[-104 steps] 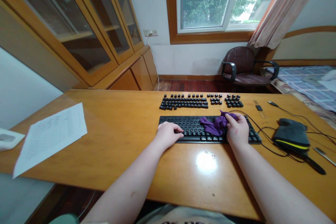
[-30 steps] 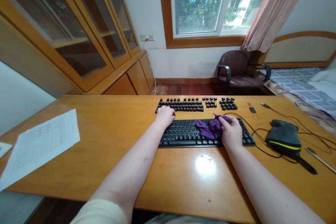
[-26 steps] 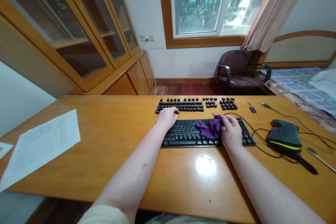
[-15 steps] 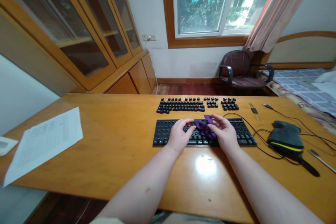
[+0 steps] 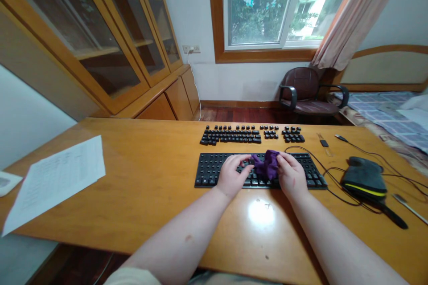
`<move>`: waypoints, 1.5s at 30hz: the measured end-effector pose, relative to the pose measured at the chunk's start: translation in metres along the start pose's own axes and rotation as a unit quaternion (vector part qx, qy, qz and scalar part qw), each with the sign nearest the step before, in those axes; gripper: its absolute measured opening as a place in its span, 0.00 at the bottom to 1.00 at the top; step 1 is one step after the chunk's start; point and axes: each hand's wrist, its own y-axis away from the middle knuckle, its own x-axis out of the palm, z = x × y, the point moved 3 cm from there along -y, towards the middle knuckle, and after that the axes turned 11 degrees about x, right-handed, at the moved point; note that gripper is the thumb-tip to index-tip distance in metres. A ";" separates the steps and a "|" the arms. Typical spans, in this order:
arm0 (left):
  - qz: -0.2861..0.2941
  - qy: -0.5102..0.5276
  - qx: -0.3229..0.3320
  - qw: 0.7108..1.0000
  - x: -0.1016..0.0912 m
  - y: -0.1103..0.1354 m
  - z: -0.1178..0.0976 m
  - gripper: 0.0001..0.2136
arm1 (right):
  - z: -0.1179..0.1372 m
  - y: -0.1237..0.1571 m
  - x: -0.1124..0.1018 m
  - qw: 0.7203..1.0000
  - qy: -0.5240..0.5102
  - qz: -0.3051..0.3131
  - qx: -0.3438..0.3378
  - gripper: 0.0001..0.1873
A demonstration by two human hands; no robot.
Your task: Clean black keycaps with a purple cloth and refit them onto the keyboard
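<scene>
A black keyboard base [image 5: 210,171] lies on the wooden desk [image 5: 140,173], its caps taken off. Behind it the removed keycaps [image 5: 230,134] are laid out in rows in keyboard order. My left hand [image 5: 232,176] and my right hand [image 5: 291,176] both rest on the middle of the keyboard base. Between them they pinch a crumpled purple cloth [image 5: 266,164], fingers curled on it from either side.
A printed sheet of paper [image 5: 56,178] lies at the desk's left. On the right sit a black pouch with a yellow stripe [image 5: 365,178], loose black cables [image 5: 334,173], a small black part [image 5: 323,143] and a metal tool [image 5: 409,202]. A brown armchair [image 5: 307,93] stands beyond the desk.
My left hand came back from the keycap rows to the keyboard's middle and took hold of the cloth. The cloth is bunched tighter between both hands. The keyboard base sits slightly further left.
</scene>
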 end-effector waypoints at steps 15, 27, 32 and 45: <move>0.001 0.075 0.041 0.996 0.007 0.000 0.004 0.08 | -0.015 0.010 0.022 0.971 0.001 0.170 0.170 0.16; 0.047 -0.014 0.120 0.991 0.005 -0.001 -0.003 0.06 | -0.009 0.011 0.024 0.965 -0.007 0.184 0.188 0.15; 0.068 -0.007 0.135 0.989 0.007 0.001 -0.001 0.07 | -0.004 0.011 0.022 0.969 0.056 0.173 0.165 0.14; -0.010 0.095 0.052 0.994 0.006 0.000 -0.003 0.06 | -0.014 0.012 0.025 0.965 -0.044 0.185 0.183 0.12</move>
